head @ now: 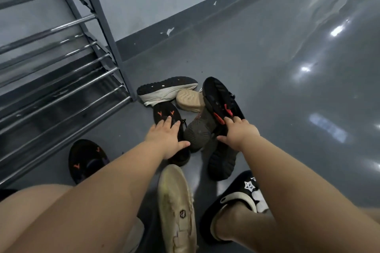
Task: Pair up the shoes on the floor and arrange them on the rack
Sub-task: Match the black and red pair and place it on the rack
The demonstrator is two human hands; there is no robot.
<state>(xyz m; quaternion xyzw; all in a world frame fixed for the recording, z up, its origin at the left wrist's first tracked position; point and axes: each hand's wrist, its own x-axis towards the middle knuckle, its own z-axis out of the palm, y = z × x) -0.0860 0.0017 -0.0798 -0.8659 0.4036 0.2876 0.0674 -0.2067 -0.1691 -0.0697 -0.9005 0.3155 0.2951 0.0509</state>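
Shoes heaped on grey floor (267,88) right of grey metal rack (61,80). Left hand (166,139) spread flat on black orange-marked shoe (164,115); right hand (240,131) gripping black red-laced shoe (222,100), long axis pointing away.

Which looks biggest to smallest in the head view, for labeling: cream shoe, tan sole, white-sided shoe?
1. cream shoe, though it lies nearest the camera.
2. white-sided shoe.
3. tan sole, partly hidden.
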